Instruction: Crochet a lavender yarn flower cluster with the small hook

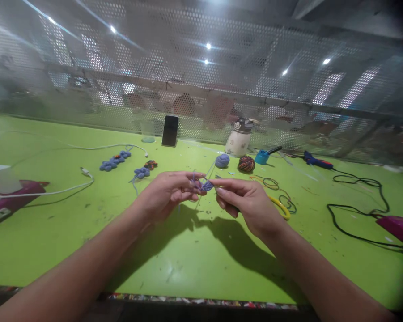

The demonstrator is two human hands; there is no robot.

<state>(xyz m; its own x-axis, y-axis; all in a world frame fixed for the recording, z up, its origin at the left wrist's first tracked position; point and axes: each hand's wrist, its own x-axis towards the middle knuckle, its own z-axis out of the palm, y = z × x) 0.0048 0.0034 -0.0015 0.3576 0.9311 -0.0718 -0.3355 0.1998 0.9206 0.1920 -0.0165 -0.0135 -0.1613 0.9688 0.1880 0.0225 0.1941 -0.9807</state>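
Above the middle of the table, my left hand (176, 190) pinches a small blue-purple crochet piece (207, 185). Yarn loops around its fingers, and a strand runs back toward a blue-purple yarn ball (222, 160). My right hand (243, 197) is closed at the right edge of the piece, its thumb and forefinger pressed on what looks like a thin crochet hook, mostly hidden by the fingers. Crocheted flowers (141, 172) in blue-purple and dark orange lie left of my hands, with a joined row of flowers (116, 161) farther left.
Behind my hands stand a phone (170, 130), a clear cup (148, 133) and a white jug (239, 137). A multicolour yarn ball (246, 164), blue tape dispenser (262, 156), yellow scissors handle (282, 208) and glue gun (317, 161) are rightward. Purple power strips (16, 201) and cables flank the table.
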